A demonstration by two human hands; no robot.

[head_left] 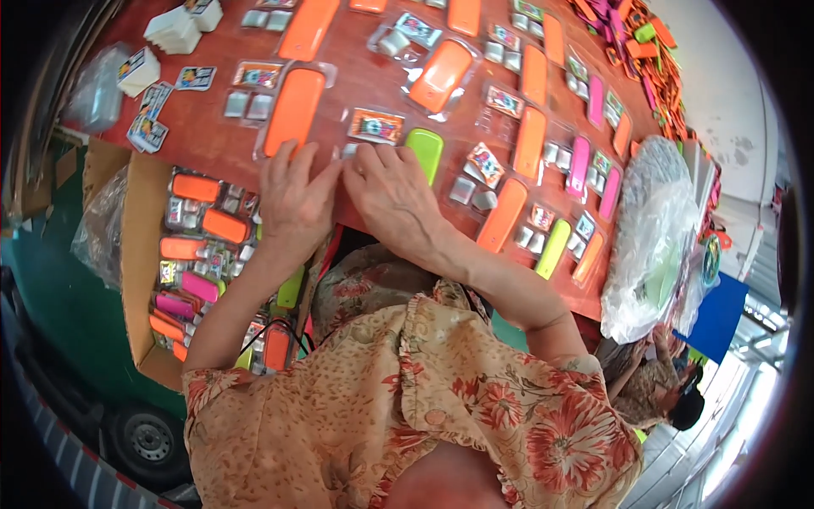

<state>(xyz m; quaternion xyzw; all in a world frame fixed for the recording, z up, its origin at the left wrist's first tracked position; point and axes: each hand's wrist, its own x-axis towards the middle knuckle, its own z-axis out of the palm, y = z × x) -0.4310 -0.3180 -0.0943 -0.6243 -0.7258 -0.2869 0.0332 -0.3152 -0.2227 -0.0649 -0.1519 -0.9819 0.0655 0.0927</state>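
Note:
My left hand point(297, 197) rests at the table's near edge, thumb apart from the fingers. Its fingertips reach the lower end of an orange case point(294, 110) in a clear plastic tray. Beside it, my right hand point(394, 193) is closed, fingertips bent down over the near part of another clear tray; what they pinch is hidden. That tray holds a lime green case point(424, 153), partly behind the hand, and a small printed packet point(376, 126). Two silvery wrapped blocks point(248, 105) and a printed packet point(258, 75) lie left of the orange case.
Rows of similar trays with orange, pink and green cases cover the red table point(199, 114). Card stacks point(174, 32) stand far left. A cardboard box point(142, 271) of filled packs is below left. Loose coloured cases point(649, 51) and a plastic bag point(649, 229) lie right, near another person point(649, 390).

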